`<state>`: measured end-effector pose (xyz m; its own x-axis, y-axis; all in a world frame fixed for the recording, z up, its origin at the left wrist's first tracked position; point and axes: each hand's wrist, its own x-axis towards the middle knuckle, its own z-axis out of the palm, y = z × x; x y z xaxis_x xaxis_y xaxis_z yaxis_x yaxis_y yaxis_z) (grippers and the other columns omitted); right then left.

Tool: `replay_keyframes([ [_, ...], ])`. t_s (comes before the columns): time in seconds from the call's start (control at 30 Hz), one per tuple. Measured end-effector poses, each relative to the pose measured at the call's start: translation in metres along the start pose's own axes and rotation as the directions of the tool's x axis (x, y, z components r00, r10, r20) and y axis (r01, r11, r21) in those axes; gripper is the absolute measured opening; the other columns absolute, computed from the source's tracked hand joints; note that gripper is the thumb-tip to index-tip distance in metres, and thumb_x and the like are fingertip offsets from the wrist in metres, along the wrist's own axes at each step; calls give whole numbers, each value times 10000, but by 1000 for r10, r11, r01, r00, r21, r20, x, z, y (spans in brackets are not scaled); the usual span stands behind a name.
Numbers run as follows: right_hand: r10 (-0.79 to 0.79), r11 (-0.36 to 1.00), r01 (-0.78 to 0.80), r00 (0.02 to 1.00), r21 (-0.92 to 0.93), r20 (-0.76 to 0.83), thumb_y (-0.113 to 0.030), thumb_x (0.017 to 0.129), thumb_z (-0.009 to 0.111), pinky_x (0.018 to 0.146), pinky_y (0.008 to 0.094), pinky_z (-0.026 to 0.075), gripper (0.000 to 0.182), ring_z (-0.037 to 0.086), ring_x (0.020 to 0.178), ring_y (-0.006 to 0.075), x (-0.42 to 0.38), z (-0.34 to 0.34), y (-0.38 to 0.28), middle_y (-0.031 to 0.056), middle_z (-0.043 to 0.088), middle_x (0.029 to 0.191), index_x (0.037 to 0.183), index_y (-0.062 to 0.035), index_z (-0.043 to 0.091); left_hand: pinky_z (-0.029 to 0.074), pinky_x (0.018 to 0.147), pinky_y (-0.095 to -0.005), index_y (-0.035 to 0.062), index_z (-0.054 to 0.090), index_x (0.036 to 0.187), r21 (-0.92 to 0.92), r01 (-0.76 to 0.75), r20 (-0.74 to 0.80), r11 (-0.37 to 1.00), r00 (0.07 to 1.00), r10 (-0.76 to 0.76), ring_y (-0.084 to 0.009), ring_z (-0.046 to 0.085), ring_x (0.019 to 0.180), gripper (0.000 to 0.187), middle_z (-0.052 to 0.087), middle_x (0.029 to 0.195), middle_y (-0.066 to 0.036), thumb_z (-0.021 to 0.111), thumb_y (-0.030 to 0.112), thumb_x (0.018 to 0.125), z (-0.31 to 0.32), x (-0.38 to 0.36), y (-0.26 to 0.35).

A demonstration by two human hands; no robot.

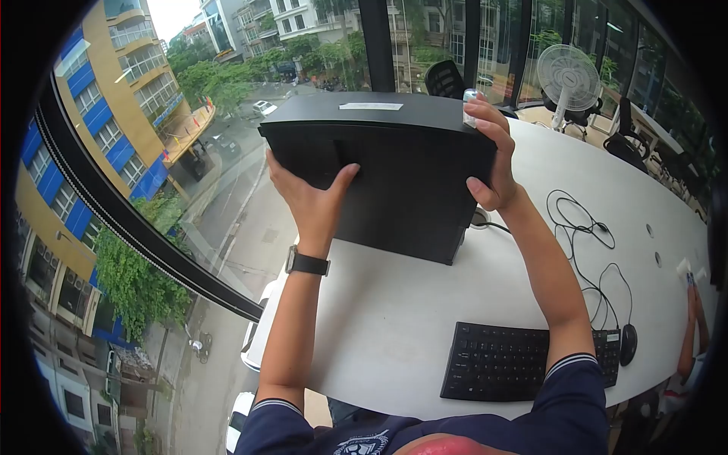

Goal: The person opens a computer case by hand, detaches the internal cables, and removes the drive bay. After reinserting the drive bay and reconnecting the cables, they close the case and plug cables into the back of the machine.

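Observation:
A black, boxy computer case (409, 189) stands upright on the white table, with a pale label strip on its top. My left hand (315, 197) presses against the near face at the left, its thumb spread from the fingers. At the upper right corner, my right hand (497, 155) grips the case, fingers over the top edge and thumb on the near face. Beside the right fingertips is a small whitish, shiny thing (471, 97) that I cannot make out. The far side of the case is hidden.
On the white table (387, 303) lie a black keyboard (493, 360), a black mouse (628, 344) and loose black cables (580, 227). A white fan (567, 80) stands behind, near office chairs (446, 80). Windows border the left and back. Another person's hands (694, 303) show at far right.

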<state>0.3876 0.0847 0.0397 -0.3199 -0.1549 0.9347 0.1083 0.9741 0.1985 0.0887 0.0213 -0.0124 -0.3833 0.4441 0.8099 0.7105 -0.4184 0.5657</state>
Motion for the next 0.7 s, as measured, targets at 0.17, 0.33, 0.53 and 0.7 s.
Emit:
replay_keyframes([
  [0.17,7,1000,-8,1000,15,24,-434,920,589,1196,602,279,612,482,1336,390,0,-5,-3,206,531,1374,1390,-67,450,239,1230,-512,-31,42,1615,51,-47,16,998,999,47,-470,253,1504,1295,245,1605,-340,872,491,769,-3,12,7],
  [0.33,-16,1000,15,997,25,69,-473,952,582,1188,586,305,580,521,1303,393,3,-15,-1,205,570,1344,1357,-68,490,373,1161,-479,11,49,1627,87,-99,93,991,992,91,-475,459,1378,1233,402,1513,-347,860,419,792,-26,17,11],
  [0.53,68,997,-71,996,36,62,-374,975,573,1194,573,302,469,536,1300,356,3,-17,-7,195,592,1328,1320,-61,516,363,1174,-475,66,-7,1642,-57,-27,116,998,993,34,-401,416,1438,1214,254,1618,-301,842,280,801,-76,-15,18],
  [0.7,109,994,-110,994,-13,-7,-189,925,620,1197,543,311,392,552,1278,328,9,-10,-21,176,602,1321,1277,-41,530,89,1270,-536,106,64,1656,346,-256,28,903,964,263,-345,29,1596,1058,60,1719,-183,762,298,884,-155,-75,25],
])
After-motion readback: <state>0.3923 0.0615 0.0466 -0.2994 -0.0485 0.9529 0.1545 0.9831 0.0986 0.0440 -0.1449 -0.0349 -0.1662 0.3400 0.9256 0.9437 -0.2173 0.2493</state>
